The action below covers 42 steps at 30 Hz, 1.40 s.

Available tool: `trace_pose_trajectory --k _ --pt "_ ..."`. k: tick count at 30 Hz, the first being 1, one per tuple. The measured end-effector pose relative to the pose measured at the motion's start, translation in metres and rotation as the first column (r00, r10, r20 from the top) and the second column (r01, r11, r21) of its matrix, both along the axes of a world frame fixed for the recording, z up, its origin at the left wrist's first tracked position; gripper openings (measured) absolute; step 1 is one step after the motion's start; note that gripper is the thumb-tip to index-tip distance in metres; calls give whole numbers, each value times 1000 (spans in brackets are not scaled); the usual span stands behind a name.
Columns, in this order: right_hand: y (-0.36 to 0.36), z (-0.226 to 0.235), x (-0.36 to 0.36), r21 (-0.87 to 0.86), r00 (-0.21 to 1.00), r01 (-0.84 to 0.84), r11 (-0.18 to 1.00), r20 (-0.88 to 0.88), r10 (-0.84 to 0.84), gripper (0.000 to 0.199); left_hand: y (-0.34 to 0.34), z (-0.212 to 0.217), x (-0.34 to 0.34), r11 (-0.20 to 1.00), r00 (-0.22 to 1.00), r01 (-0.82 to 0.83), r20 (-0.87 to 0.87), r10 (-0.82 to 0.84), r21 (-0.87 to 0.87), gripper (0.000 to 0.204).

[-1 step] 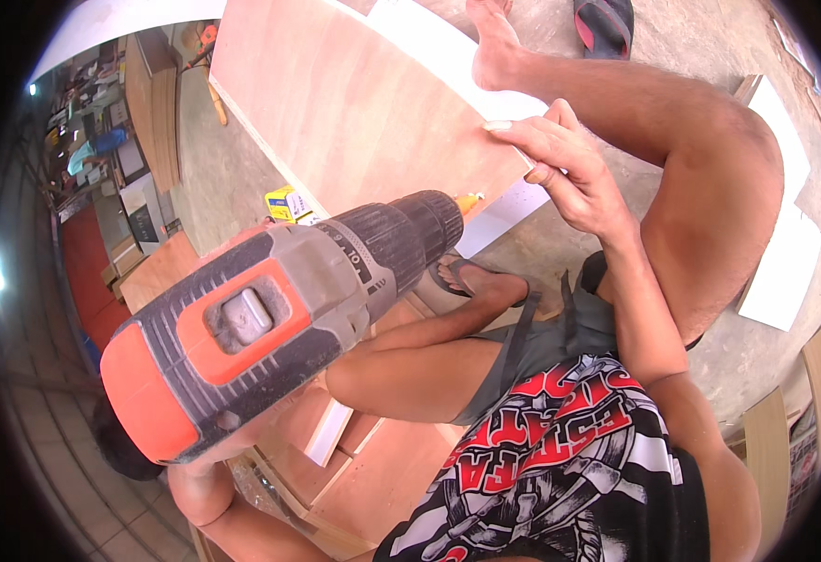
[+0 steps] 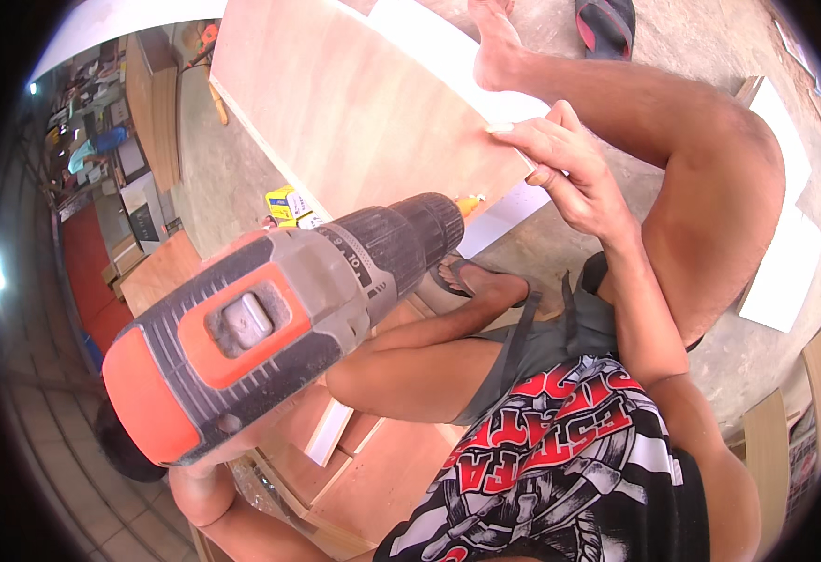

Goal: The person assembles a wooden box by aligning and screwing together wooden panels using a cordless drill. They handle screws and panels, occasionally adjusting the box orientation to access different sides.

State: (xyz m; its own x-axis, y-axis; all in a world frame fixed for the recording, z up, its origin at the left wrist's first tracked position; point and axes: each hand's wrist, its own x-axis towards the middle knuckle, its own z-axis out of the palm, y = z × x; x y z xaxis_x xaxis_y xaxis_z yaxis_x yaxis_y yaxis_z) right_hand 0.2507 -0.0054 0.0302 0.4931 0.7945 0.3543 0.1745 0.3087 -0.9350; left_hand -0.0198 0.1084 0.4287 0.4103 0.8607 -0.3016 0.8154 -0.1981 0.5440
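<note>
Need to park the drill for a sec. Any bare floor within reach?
Bare concrete floor lies left of the plywood panel, above the small yellow box. More bare concrete sits past the raised knee, between the white boards. It is crowded below the drill: stacked wood pieces, legs, and the sandalled foot.
</note>
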Motion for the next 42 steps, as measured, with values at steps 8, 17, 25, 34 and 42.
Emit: trace_pose_trajectory --k 8,17,25,34,42 --pt "0 -4 -1 47 997 -29 998 77 26 34 13 -41 22 988 992 -95 -96 84 -122 64" --pt "-2 -4 0 44 998 -27 999 64 24 31 3 -88 52 936 955 -223 -254 154 -272 68" --pt "0 -5 2 23 999 -32 999 38 32 32 10 -87 102 955 930 213 -259 -263 -206 63" --pt "-2 11 5 27 998 -65 997 7 65 33 20 -86 158 786 733 611 -306 -608 -96 58" --pt "-3 0 5 34 997 -71 997 -25 72 30 22 -92 180 814 743 565 -348 -572 -132 44"
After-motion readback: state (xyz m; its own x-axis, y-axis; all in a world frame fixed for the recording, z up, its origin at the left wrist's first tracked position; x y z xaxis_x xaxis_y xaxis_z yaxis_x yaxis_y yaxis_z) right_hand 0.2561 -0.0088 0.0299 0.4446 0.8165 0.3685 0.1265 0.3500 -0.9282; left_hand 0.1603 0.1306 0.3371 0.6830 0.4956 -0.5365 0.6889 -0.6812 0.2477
